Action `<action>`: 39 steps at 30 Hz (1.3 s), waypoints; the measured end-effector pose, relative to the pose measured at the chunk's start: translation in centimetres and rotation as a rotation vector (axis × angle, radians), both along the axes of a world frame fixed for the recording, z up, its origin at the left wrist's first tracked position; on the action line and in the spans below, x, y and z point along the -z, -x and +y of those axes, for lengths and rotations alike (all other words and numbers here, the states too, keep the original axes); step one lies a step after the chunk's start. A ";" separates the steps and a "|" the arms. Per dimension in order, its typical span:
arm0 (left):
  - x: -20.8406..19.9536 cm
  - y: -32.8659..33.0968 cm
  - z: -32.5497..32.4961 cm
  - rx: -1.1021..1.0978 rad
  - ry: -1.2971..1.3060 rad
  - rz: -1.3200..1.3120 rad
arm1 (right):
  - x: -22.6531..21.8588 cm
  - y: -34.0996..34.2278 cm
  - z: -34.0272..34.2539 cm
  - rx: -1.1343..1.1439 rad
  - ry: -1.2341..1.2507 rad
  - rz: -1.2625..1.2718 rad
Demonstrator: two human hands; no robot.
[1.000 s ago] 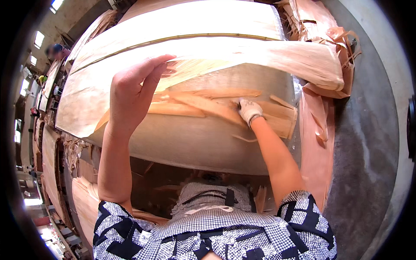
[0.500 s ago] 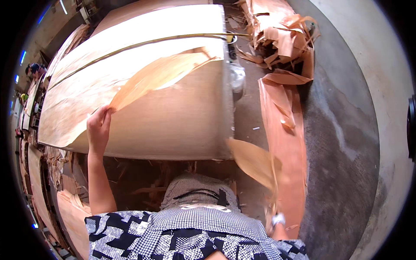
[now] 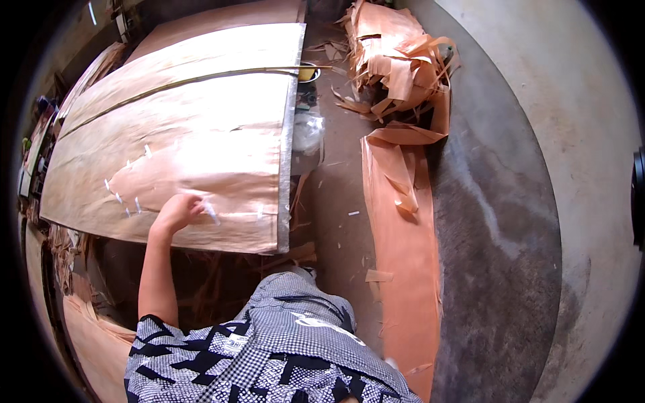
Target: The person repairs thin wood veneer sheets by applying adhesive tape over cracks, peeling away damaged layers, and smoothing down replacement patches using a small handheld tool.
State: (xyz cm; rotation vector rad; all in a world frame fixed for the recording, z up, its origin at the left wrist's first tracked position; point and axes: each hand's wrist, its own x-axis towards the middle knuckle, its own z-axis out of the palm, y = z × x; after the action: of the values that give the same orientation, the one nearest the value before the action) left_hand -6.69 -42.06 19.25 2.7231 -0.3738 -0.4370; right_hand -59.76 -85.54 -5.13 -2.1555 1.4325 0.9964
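Flattened now, the thin tan veneer patch (image 3: 195,168) lies taped on the counter (image 3: 285,168); the left hand (image 3: 176,211) presses its lower edge, fingers loosely together. Likely light, brittle; best handled by its edges.

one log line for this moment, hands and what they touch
left hand: flat on veneer sheet, by white tape strips | right hand: out of view | floor right: veneer scrap pile
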 end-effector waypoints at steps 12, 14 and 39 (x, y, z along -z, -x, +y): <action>-11.6 -8.0 -27.6 1.396 1.758 0.427 | -11.4 -43.6 -7.9 -0.587 -0.081 -0.660; -13.3 -8.8 -30.5 1.540 1.936 0.415 | -6.3 -43.1 -13.3 -0.656 -0.144 -0.504; -23.9 -21.8 -39.7 0.820 1.815 -0.513 | -12.3 -99.1 -15.4 -1.538 -0.333 -1.108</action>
State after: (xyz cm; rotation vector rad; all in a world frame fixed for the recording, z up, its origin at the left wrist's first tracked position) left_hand 15.16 -81.77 43.17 0.7688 -1.2113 0.3621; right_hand 39.37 -100.92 7.17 -2.5167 -0.9604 0.0908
